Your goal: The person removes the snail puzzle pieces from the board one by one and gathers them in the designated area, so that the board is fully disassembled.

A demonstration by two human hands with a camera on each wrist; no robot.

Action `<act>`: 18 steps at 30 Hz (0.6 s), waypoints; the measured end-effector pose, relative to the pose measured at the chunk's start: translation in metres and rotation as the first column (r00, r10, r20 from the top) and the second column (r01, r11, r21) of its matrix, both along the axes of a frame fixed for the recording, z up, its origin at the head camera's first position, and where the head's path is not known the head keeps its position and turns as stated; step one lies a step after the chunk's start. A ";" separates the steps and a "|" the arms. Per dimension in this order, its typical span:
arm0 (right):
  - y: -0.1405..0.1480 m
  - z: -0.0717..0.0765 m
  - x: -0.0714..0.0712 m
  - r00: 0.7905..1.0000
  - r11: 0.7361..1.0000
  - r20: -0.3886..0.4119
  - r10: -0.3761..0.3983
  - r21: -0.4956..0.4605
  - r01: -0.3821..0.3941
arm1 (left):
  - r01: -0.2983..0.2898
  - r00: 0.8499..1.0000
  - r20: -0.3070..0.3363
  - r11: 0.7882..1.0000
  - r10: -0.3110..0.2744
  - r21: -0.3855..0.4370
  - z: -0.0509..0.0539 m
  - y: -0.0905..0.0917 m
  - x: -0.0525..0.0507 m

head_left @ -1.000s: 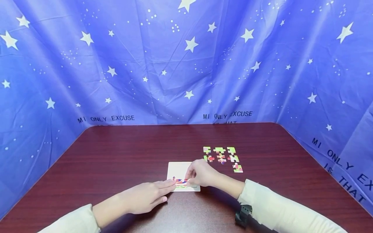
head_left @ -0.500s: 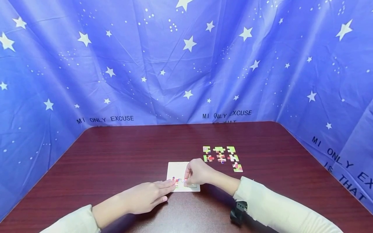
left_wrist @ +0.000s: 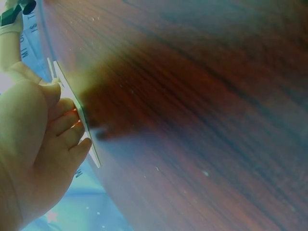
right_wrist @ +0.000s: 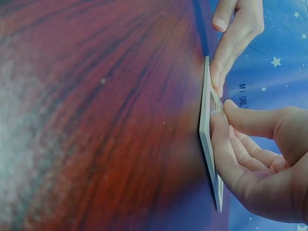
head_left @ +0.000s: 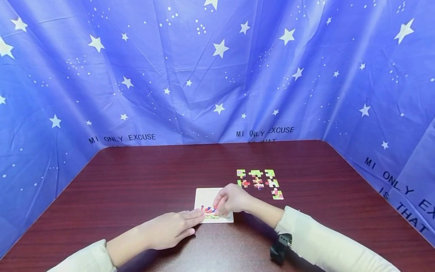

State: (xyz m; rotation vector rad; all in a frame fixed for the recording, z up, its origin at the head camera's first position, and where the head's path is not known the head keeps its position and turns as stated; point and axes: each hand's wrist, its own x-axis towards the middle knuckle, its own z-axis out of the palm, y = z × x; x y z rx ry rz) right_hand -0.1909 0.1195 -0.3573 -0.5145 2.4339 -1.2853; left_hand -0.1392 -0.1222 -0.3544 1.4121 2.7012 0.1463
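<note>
A white puzzle tray (head_left: 200, 194) lies on the table, with colourful jigsaw pieces (head_left: 208, 210) in its lower left part. My left hand (head_left: 173, 228) lies with nearly straight fingers, their tips resting on the tray's lower left corner and on a piece there. From the right, my right hand (head_left: 232, 198) pinches a puzzle piece (right_wrist: 218, 102) between thumb and finger. In the right wrist view that piece is tilted, low over the tray next to the left fingertips. The right hand covers part of the tray's right side.
Several loose puzzle pieces (head_left: 258, 183) with green and red print lie in rows beyond the right hand. The dark wooden table (head_left: 153, 170) ends at a blue star-printed curtain (head_left: 190, 68). A black strap device (head_left: 280, 248) is on the right wrist.
My right fingers have shifted slightly left over the tray with the piece, and more of its coloured print shows than half a second ago. The left hand has stayed in place.
</note>
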 end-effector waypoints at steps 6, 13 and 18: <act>0.009 0.001 -0.001 0.998 0.999 0.052 -0.025 -0.041 0.027 | 0.009 1.000 -0.012 1.000 -0.009 0.005 -0.001 0.001 0.000; 0.024 0.003 -0.005 0.984 0.995 0.178 -0.030 -0.091 0.047 | 0.002 1.000 -0.008 1.000 -0.002 -0.001 -0.002 0.001 -0.001; 0.038 0.004 -0.009 0.972 0.995 0.230 -0.044 -0.077 0.064 | 0.004 1.000 -0.011 1.000 -0.004 -0.002 -0.002 0.002 -0.001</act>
